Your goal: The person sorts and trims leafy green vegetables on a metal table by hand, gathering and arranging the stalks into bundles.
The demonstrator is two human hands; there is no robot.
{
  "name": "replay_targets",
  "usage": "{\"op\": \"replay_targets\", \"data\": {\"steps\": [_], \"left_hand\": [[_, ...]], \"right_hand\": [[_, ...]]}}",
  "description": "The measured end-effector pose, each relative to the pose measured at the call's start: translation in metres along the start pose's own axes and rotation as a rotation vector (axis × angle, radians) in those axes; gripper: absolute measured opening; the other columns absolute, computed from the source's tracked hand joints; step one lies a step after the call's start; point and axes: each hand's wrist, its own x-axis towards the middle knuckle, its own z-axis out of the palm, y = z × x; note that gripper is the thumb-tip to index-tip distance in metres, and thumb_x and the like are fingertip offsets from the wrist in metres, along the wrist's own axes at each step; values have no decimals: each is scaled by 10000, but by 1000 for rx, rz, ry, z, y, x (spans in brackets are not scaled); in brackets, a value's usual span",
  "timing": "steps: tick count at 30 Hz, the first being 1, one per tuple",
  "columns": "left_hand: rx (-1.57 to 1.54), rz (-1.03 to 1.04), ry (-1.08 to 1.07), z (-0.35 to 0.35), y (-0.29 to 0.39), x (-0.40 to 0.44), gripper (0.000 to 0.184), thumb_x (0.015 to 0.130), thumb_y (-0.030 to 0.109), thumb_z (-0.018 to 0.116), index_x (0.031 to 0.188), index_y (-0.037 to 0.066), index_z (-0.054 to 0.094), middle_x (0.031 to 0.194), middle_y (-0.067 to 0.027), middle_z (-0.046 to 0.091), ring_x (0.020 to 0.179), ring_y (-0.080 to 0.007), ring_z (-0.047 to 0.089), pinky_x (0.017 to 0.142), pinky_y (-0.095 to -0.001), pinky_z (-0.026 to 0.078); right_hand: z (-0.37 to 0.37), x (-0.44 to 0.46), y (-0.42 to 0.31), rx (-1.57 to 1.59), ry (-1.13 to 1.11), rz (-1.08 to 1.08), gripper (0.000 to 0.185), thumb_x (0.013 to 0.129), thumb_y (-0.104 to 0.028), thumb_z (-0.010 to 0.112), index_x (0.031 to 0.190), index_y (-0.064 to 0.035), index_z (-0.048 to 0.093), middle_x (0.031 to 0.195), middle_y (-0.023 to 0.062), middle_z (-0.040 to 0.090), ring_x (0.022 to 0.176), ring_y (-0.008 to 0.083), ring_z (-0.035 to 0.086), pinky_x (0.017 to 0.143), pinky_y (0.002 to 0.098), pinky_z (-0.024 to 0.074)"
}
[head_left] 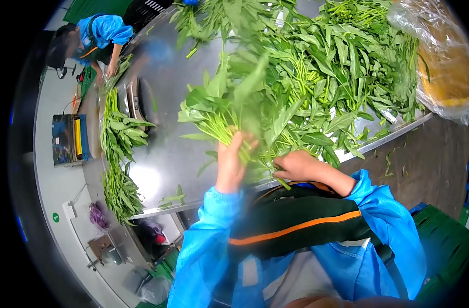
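My left hand is closed around the stems of a bunch of leafy greens that look like water spinach, held above the metal table with the leaves pointing away from me. Close to the table's near edge, my right hand has its fingers curled on a few water spinach stems, one cut end poking out below them. A large heap of loose water spinach spreads beyond and to the right of both hands. Part of the greens between my hands is blurred.
Bundled greens lie along the left side of the metal table. A co-worker in blue sleeves handles greens at the far left. A plastic-wrapped yellow container stands at the right. Green crates sit at the lower right.
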Motion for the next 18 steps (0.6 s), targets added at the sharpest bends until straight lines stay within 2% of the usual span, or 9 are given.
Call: {"op": "replay_targets", "data": {"steps": [2,5,8,9,12,14,16,17,18], "left_hand": [[16,-95,-1,-12,-13,7,230,908,145,587,1099,110,464,878,-25,536,740,-140,545,628,-313,495],[2,-248,-68,-40,-37,21,199,924,185,573,1089,115,486,798,-8,520,659,-131,529,527,-285,434],[-33,-385,-118,-47,-43,23,201,924,208,577,1080,98,514,764,-1,519,649,-131,529,528,-276,441],[-75,-455,-52,-46,-44,24,223,918,237,591,1066,79,542,733,19,515,624,-107,522,516,-256,436],[-97,-635,-121,-37,-34,24,232,915,254,599,1047,69,553,727,37,511,612,-79,517,506,-232,429],[-131,-516,-127,-31,-25,21,196,914,254,600,999,84,550,729,45,493,586,-60,474,491,-210,400],[-175,-393,-127,-24,-14,16,169,914,254,602,951,99,546,730,52,475,560,-41,431,476,-189,370],[-300,-368,-94,-21,-6,17,163,918,265,595,922,112,538,727,52,457,537,-38,381,462,-189,333],[-244,-303,-71,-20,-3,20,159,919,261,593,915,113,534,728,50,457,537,-40,378,461,-193,330]], "right_hand": [[-10,3,5,98,140,10,279,839,-344,589,915,-79,634,724,169,629,657,352,622,597,443,495],[-34,19,42,152,614,199,251,853,-295,582,895,-52,625,732,175,635,667,357,626,606,435,497],[-62,38,80,134,867,352,231,836,-270,581,871,-41,589,702,203,615,686,395,612,624,484,485],[-70,43,87,77,878,394,229,837,-267,580,867,-40,588,707,201,619,690,394,614,625,483,485],[-79,60,108,-77,799,528,221,807,-272,606,853,-57,586,734,188,635,712,380,623,638,481,487],[-85,64,107,-116,708,587,221,787,-275,623,844,-65,587,747,186,639,715,376,624,638,482,487],[-95,59,97,216,877,420,223,769,-261,629,846,-57,587,705,145,622,647,313,612,579,404,470],[-103,51,91,512,836,357,235,765,-267,640,841,-51,588,691,119,610,633,271,598,577,376,463],[-113,41,78,808,781,291,248,761,-273,651,837,-45,588,676,93,598,618,229,585,574,349,456]]}}
